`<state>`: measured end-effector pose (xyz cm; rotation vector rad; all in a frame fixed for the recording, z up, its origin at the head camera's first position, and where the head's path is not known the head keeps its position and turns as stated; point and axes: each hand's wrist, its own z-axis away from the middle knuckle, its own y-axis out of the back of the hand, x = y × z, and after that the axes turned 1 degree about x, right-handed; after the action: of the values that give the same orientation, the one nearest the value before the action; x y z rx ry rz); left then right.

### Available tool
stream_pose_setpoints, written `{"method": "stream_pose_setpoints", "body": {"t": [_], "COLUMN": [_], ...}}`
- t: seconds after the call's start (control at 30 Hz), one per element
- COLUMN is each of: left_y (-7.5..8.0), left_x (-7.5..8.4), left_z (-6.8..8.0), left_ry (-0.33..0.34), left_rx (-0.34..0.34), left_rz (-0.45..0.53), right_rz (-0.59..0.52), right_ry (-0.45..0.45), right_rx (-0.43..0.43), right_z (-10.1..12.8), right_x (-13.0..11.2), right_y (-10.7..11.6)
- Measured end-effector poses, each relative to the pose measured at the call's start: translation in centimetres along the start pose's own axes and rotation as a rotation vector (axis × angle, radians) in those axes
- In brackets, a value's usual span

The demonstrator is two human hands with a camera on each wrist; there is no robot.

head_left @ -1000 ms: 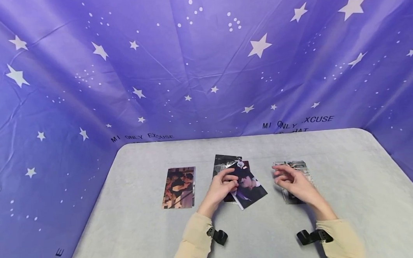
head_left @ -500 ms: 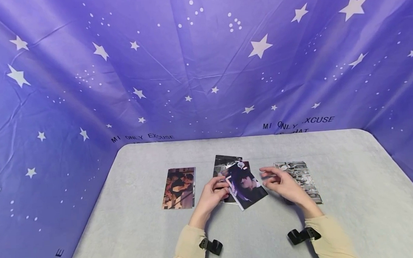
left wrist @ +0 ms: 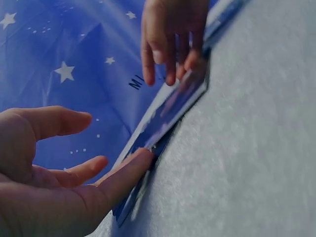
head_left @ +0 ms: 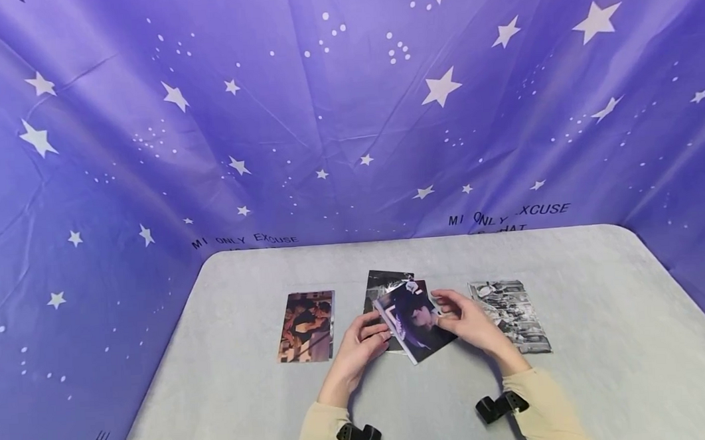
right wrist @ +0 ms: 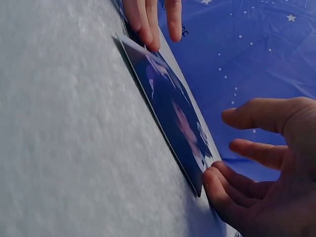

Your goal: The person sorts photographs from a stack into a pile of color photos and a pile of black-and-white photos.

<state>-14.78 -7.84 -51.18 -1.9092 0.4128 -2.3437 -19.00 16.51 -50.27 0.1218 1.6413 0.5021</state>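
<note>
photos overlapping on gray table, btwn l hand & r hand; both loose, gripping nothing, fingertips at photo edges, thumbs apart.

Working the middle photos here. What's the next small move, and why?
Probably turn the top photo straight between the left hand and right hand. It lies askew over the dark photo beneath, the hands flank it, and the brown-toned photo stack beside them looks much neater.
</note>
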Motion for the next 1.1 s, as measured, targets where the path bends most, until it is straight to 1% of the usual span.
{"method": "stream_pose_setpoints", "body": {"t": [0.07,0.13,0.23,0.3,0.5,0.73,0.93,1.03,1.1], "left_y": [0.0,-0.2,-0.4,-0.6,-0.5,-0.1,0.2,0.4,0.4], "left_x": [0.0,0.0,0.2,0.3,-0.2,-0.4,-0.4,-0.5,-0.6], "left_z": [0.3,0.4,0.5,0.6,0.5,0.3,0.3,0.2,0.1], "left_ry": [0.025,0.035,0.044,0.042,0.017,-0.007,-0.026,-0.04,-0.047], "left_rx": [-0.012,-0.016,-0.014,0.0,0.045,0.066,0.074,0.072,0.074], "left_rz": [0.059,0.098,0.115,0.117,0.137,0.184,0.21,0.211,0.195], "right_rz": [-0.027,-0.06,-0.107,-0.139,-0.209,-0.221,-0.259,-0.285,-0.311], "right_ry": [-0.023,-0.042,-0.061,-0.075,-0.139,-0.126,-0.141,-0.144,-0.15], "right_rx": [0.004,0.019,0.038,0.055,0.098,0.145,0.174,0.179,0.178], "right_z": [0.3,0.5,0.8,0.8,1.1,1.0,1.1,1.2,1.3], "right_x": [0.0,0.0,0.0,0.0,-0.3,-0.7,-0.8,-0.9,-0.9], "right_y": [-0.3,-0.6,-0.9,-1.1,-1.8,-2.4,-2.6,-2.7,-2.8]}}
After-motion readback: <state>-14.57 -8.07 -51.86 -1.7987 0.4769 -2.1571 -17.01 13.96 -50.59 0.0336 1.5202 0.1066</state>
